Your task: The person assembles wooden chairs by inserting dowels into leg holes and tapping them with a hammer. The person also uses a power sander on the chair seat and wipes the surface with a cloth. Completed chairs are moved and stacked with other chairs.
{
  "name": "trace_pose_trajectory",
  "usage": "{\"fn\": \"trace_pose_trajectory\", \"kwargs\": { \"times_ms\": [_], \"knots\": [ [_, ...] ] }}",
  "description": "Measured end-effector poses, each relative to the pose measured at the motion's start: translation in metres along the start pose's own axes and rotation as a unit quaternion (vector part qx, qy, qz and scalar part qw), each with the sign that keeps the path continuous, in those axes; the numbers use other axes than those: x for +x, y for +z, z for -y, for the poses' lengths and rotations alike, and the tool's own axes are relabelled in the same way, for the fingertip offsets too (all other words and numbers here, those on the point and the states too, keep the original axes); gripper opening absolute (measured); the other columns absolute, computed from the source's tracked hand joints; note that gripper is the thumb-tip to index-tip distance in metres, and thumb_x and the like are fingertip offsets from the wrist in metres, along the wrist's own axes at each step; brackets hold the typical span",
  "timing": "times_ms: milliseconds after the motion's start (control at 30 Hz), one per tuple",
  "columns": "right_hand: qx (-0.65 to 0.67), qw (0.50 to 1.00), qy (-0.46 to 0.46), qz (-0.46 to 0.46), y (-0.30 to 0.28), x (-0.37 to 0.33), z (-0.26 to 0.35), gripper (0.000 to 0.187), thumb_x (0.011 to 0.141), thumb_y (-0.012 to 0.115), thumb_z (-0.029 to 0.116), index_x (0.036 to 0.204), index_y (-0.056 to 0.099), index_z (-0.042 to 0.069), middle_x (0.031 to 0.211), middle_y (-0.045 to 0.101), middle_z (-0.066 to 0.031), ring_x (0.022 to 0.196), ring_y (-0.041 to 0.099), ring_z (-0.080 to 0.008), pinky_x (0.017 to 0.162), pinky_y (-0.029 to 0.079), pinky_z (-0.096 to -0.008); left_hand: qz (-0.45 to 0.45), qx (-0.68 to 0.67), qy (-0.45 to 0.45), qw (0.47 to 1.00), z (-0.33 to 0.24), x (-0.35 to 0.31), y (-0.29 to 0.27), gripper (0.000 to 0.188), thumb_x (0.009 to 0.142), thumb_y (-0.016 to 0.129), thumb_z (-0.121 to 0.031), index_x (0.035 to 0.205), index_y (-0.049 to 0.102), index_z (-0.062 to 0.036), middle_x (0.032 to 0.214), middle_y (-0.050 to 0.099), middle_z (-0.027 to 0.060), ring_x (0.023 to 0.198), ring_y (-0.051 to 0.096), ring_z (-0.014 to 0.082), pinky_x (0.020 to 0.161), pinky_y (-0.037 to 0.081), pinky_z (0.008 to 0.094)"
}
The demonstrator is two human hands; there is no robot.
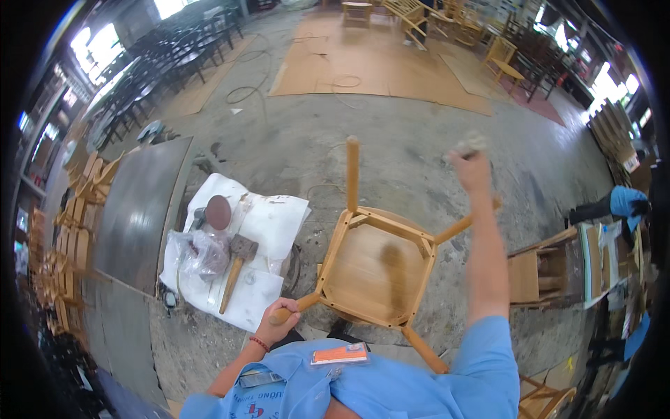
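Four round wooden legs splay from an upturned wooden seat point(363, 272), which sits directly before the person, underside facing up, corner blocks visible inside its frame. Left hand point(273, 325): fingers closed around the near-left leg point(307, 302), close to its tip; a red bead bracelet point(259, 343) at the wrist. Right hand point(472, 170): raised beyond the seat on the right, well apart from the panel, fingers bent in around a small pale object point(472, 144); blurred, so material and exact grip cannot be told. The right forearm point(487, 258) crosses in front of the far-right leg point(455, 230); whether they touch cannot be told. Far-left leg point(352, 171) points away from the person; near-right leg point(426, 350) reaches toward the blue shirt point(419, 380). Left of the seat, a white sheet point(272, 216) carries a wooden-handled mallet point(243, 248), a crumpled clear plastic bag point(201, 255) and a round reddish-brown disc point(218, 212). Further off: brown cardboard point(391, 77) on the concrete floor point(293, 140), rows of dark chairs point(171, 56) at far left.
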State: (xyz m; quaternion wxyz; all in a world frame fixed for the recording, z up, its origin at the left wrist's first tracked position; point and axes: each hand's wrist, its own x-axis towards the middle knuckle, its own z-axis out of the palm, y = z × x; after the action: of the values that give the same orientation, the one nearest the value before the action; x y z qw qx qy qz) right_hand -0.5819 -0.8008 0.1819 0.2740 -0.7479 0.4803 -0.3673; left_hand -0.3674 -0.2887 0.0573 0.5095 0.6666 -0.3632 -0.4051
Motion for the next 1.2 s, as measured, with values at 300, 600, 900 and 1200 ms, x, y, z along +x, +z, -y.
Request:
{"fn": "trace_pose_trajectory", "kwargs": {
  "times_ms": [300, 600, 900, 1200],
  "knots": [
    [0.058, 0.987, -0.096, 0.116, 0.18, 0.003, 0.149, 0.037, 0.075, 0.073, 0.026, 0.1, 0.066, -0.001, 0.094, 0.071, -0.0183, 0.09, 0.068, -0.0319, 0.08, 0.051, -0.0405, -0.015, -0.005, 0.002, 1.0, -0.001, -0.003, -0.003, 0.016, 0.083, 0.069, -0.006, 0.092, 0.057, -0.0066, 0.096, 0.062, 0.0029, 0.091, 0.058, 0.0138, 0.085, 0.048, 0.029],
    [0.036, 0.987, -0.115, 0.103, 0.181, 0.042, 0.133, 0.038, 0.073, 0.071, 0.021, 0.101, 0.064, -0.005, 0.089, 0.07, -0.0206, 0.09, 0.068, -0.0345, 0.077, 0.052, -0.0421, -0.011, -0.022, -0.01, 1.0, 0.003, 0.003, 0.003, 0.019, 0.081, 0.071, -0.005, 0.092, 0.056, -0.0079, 0.097, 0.061, 0.0027, 0.095, 0.058, 0.0141, 0.088, 0.046, 0.0291],
    [0.01, 0.991, -0.108, 0.075, 0.194, 0.04, 0.115, 0.036, 0.076, 0.072, 0.021, 0.101, 0.064, -0.004, 0.09, 0.069, -0.0209, 0.085, 0.067, -0.0312, 0.075, 0.051, -0.0418, 0.022, 0.006, -0.006, 1.0, -0.002, 0.01, -0.004, 0.019, 0.083, 0.071, -0.012, 0.094, 0.056, -0.008, 0.099, 0.061, 0.004, 0.095, 0.06, 0.0182, 0.089, 0.046, 0.0308],
    [-0.206, 0.823, -0.498, 0.179, 0.207, -0.127, 0.261, 0.035, 0.079, 0.064, 0.001, 0.113, 0.058, 0.007, 0.116, 0.059, -0.0142, 0.087, 0.066, -0.034, 0.071, 0.054, -0.042, -0.087, -0.009, -0.109, 0.99, -0.048, -0.031, -0.09, 0.032, 0.096, 0.057, -0.032, 0.112, 0.058, -0.0044, 0.107, 0.061, 0.0095, 0.09, 0.065, 0.0208, 0.075, 0.052, 0.0326]
  ]
}}
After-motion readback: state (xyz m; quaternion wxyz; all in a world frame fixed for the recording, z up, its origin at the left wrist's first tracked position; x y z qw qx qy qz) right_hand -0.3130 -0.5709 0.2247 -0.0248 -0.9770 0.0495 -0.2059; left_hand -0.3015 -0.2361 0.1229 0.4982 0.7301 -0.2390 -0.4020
